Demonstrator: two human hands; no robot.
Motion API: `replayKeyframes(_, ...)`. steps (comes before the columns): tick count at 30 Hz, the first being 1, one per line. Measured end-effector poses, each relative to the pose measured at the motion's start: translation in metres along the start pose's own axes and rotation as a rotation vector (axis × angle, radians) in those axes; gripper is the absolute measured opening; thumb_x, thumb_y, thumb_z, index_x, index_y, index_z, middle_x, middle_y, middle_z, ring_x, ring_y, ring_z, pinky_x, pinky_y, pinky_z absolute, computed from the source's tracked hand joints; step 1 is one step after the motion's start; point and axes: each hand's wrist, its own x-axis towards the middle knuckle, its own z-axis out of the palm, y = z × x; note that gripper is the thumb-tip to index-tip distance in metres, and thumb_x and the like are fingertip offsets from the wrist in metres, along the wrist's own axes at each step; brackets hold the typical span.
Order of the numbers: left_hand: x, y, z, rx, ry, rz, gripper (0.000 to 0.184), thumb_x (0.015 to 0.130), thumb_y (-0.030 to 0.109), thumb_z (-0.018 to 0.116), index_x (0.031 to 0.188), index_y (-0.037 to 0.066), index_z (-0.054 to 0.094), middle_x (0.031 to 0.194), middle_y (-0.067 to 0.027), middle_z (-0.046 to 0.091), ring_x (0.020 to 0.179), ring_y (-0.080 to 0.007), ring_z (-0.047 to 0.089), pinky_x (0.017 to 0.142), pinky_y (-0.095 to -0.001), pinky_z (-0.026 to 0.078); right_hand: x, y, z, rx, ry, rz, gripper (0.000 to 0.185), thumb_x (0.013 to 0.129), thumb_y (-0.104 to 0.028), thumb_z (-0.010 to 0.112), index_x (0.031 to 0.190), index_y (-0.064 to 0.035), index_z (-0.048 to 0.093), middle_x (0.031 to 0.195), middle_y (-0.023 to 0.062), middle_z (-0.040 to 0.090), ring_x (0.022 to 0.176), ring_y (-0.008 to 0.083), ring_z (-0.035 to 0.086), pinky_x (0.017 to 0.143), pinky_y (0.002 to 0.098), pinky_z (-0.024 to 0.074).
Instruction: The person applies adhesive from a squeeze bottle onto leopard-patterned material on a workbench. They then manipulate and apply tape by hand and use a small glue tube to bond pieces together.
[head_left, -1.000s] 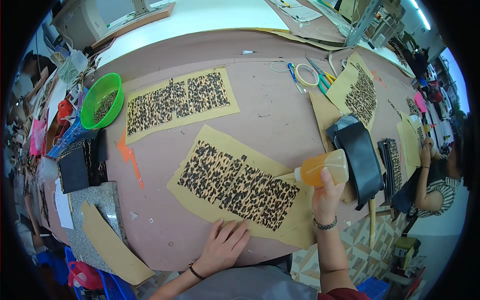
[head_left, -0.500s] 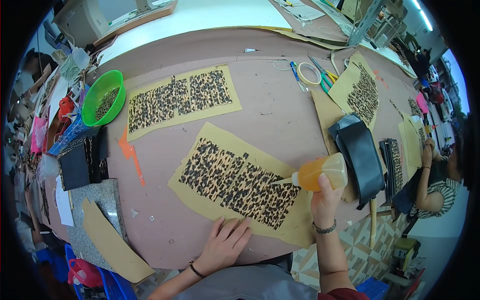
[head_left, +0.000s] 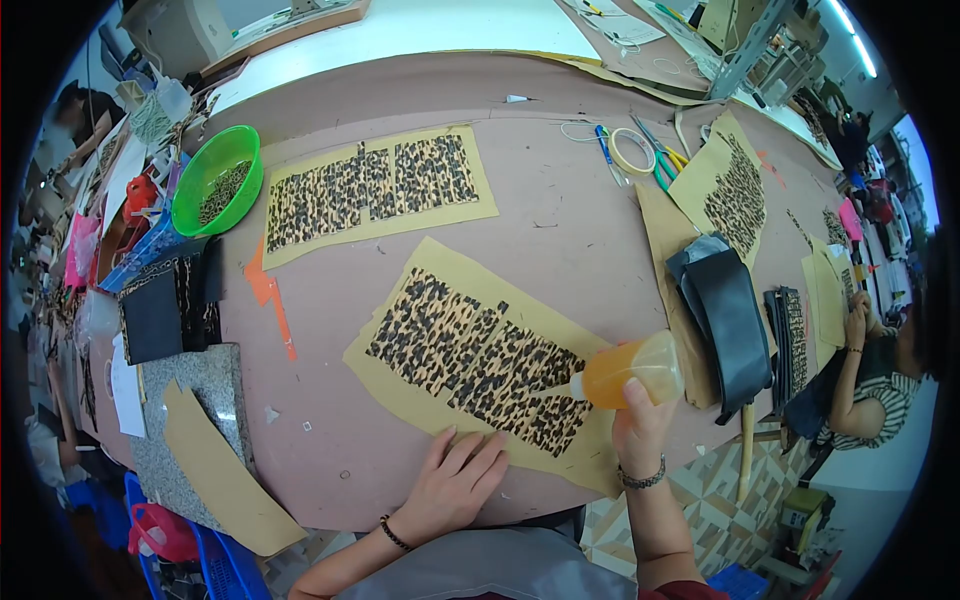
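My right hand (head_left: pixel 642 425) grips a clear squeeze bottle (head_left: pixel 632 371) of amber liquid, tilted so its narrow nozzle points left. The nozzle tip is over the right part of the leopard-print strips (head_left: pixel 480 350), which lie in rows on a sheet of tan paper (head_left: pixel 425 262). Whether the tip touches them I cannot tell. My left hand (head_left: pixel 460 478) lies flat, fingers spread, on the near edge of that paper. Farther back, a second tan sheet (head_left: pixel 480 212) carries more leopard-print strips (head_left: pixel 370 188).
At the left stand a green bowl (head_left: pixel 250 185) of small pieces, black folded material (head_left: pixel 150 325) and a stone slab (head_left: pixel 225 390). To the right are a black bag-like piece (head_left: pixel 722 320), a tape roll (head_left: pixel 632 150) and scissors (head_left: pixel 662 170). A co-worker's arm (head_left: pixel 850 370) shows at far right.
The bottle in my right hand has moved slightly left and toward me across the strips, its nozzle still pointing left. My left hand stays on the paper. The whole view has shifted a little.
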Motion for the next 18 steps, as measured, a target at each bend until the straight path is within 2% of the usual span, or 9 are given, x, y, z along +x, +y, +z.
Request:
replayKeyframes(4, 0.001, 0.0, -0.001, 0.002, 0.002, 0.002, 0.027, 0.081, 0.011, 0.053, 0.106, 0.006, 0.062, 0.127, -0.0087, 0.057, 0.11, -0.0252, 0.052, 0.101, -0.0473, 0.036, -0.005, 0.001, 0.0, -0.01, -0.041, 0.023, 0.059, 0.081, -0.025, 0.071, 0.126, 0.0017, 0.044, 0.114, 0.0145, 0.057, 0.107, 0.0302, 0.06, 0.093, 0.0438, 0.0473)
replayKeyframes(6, 0.0, 0.0, 0.0, 0.004, 0.003, 0.002, 0.027, 0.08, 0.011, 0.053, 0.106, 0.006, 0.062, 0.126, -0.0087, 0.057, 0.11, -0.0253, 0.052, 0.101, -0.0473, 0.036, -0.01, 0.001, 0.0, 0.035, -0.091, 0.063, 0.06, 0.08, -0.015, 0.07, 0.13, 0.0007, 0.04, 0.121, 0.0164, 0.056, 0.109, 0.0274, 0.059, 0.097, 0.0405, 0.0444)
replayKeyframes(13, 0.001, 0.0, 0.0, 0.001, 0.012, 0.006, 0.027, 0.08, 0.011, 0.054, 0.106, 0.006, 0.062, 0.125, -0.009, 0.057, 0.109, -0.0251, 0.052, 0.101, -0.0471, 0.036, -0.023, -0.006, 0.013, 0.128, -0.112, 0.125, 0.062, 0.081, -0.012, 0.071, 0.132, 0.0014, 0.038, 0.122, 0.016, 0.055, 0.112, 0.0303, 0.058, 0.096, 0.0416, 0.0463)
replayKeyframes(15, 0.001, 0.0, 0.0, 0.001, 0.011, 0.005, 0.027, 0.08, 0.011, 0.054, 0.106, 0.006, 0.062, 0.125, -0.009, 0.057, 0.109, -0.0251, 0.052, 0.101, -0.0472, 0.036, -0.026, -0.005, 0.013, 0.02, -0.116, 0.156, 0.065, 0.08, -0.026, 0.071, 0.13, 0.0011, 0.041, 0.12, 0.0164, 0.054, 0.112, 0.0334, 0.058, 0.096, 0.0455, 0.0459)
replayKeyframes(18, 0.001, 0.0, 0.0, 0.001, 0.012, 0.002, 0.027, 0.08, 0.011, 0.054, 0.106, 0.006, 0.062, 0.125, -0.0089, 0.057, 0.109, -0.0252, 0.052, 0.101, -0.0473, 0.036, -0.025, -0.005, 0.012, 0.008, -0.131, 0.149, 0.065, 0.08, -0.026, 0.071, 0.13, 0.0011, 0.04, 0.12, 0.0164, 0.054, 0.113, 0.0336, 0.057, 0.095, 0.0456, 0.0461)
